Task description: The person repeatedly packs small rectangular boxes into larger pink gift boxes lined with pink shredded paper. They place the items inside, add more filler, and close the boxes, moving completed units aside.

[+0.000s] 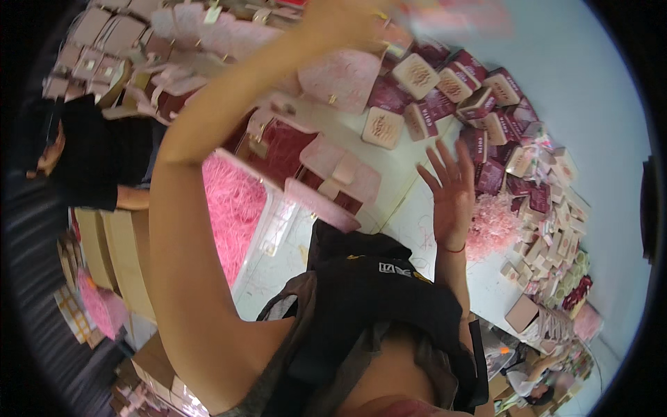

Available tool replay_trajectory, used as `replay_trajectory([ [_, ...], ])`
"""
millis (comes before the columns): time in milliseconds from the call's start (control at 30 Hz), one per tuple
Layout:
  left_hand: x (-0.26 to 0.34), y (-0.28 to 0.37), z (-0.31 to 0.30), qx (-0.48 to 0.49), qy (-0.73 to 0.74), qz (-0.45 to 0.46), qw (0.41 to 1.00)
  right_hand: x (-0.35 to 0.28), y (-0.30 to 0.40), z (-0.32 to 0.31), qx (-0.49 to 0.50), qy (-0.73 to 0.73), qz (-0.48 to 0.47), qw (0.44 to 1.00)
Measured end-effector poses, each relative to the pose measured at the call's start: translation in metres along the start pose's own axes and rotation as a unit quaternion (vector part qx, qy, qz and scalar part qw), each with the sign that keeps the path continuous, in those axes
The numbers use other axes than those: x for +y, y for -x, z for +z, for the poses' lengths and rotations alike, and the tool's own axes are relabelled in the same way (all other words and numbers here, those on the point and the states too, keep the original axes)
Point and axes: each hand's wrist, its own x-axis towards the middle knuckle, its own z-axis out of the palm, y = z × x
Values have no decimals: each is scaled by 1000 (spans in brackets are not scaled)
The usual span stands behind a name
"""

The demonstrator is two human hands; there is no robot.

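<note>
My left hand (359,23) reaches across the top edge of the view, blurred and partly cut off. A blurred pink item (458,18) is just beyond its fingers; whether the hand grips it is unclear. My right hand (452,195), with a red cord at the wrist, is raised with fingers spread and holds nothing. Beside it lie pink shredded filler (494,224) and a pile of dark red and cream boxes (471,112). Pink boxes with flaps and metal clasps (338,169) stand open before me, some with dark red filler (286,143).
A white-rimmed bin (255,240) of bright pink filler (234,208) is at the left. Pink boxes (122,34) are stacked at upper left. Small cream boxes (552,240) cover the table's right part. A person in black (109,156) stands at left; another person (526,383) is at lower right.
</note>
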Motion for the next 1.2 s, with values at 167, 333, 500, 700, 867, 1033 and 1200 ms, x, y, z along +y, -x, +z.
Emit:
replay_trajectory([
  [167, 173, 91, -31, -40, 66, 92, 993, -27, 42, 44, 88, -288, 130, 945],
  [333, 202, 184, -40, 42, 177, -334, 925, 6, 71, -49, 114, -81, 99, 985],
  [500, 176, 268, -35, 19, 300, -607, 736, 35, 122, -133, 110, 120, 46, 986],
  [700, 173, 268, -9, -285, 463, -685, 485, 48, 149, -133, -87, 383, -12, 919],
  [867, 215, 267, 58, -85, 114, -359, 923, 49, 129, -91, -190, 477, -71, 855],
  [1033, 235, 188, 68, 3, -105, -150, 983, 54, 129, -89, -242, 445, -65, 860],
  [1200, 208, 199, 112, -153, 216, -348, 899, 46, 128, -95, -178, 440, -112, 873],
])
